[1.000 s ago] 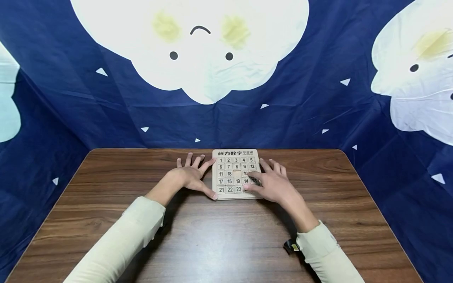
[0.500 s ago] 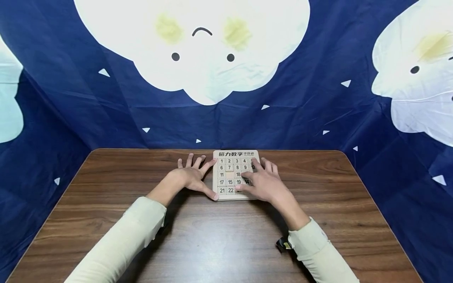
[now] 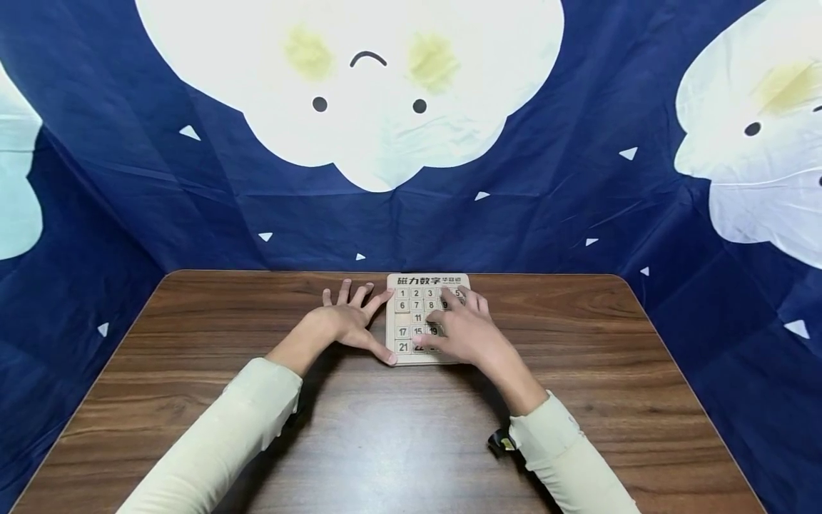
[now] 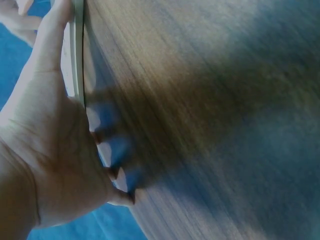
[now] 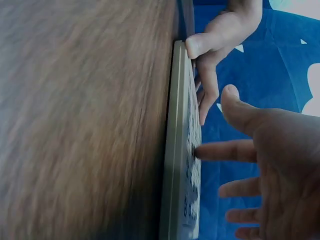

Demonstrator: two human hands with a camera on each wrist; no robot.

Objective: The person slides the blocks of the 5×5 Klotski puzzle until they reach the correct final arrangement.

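A pale sliding number puzzle [image 3: 411, 360] lies flat near the table's back edge, its frame full of small numbered tiles. My left hand [image 3: 343, 323] spreads its fingers beside the puzzle, thumb and index fingertip touching the left side. Over the right half reaches my right hand [image 3: 474, 335]; in the right wrist view its straight index finger [image 5: 225, 150] touches the tile face. Tile 11 [image 3: 418, 318] sits in the second column of the third row, with a bare gap [image 3: 402, 318] to its left. Several tiles on the right are hidden under the right hand.
The brown wood-grain table [image 3: 359, 428] stretches toward me and to both sides. Behind it hangs a dark blue cloth [image 3: 212, 214] with white clouds and triangles. A small black device [image 3: 501, 442] shows at the right cuff.
My right hand has moved left across the puzzle. Tiles of the third row, 18 and 11 among them, have slid right, and the gap has moved from the third column to the first. The left hand stays put.
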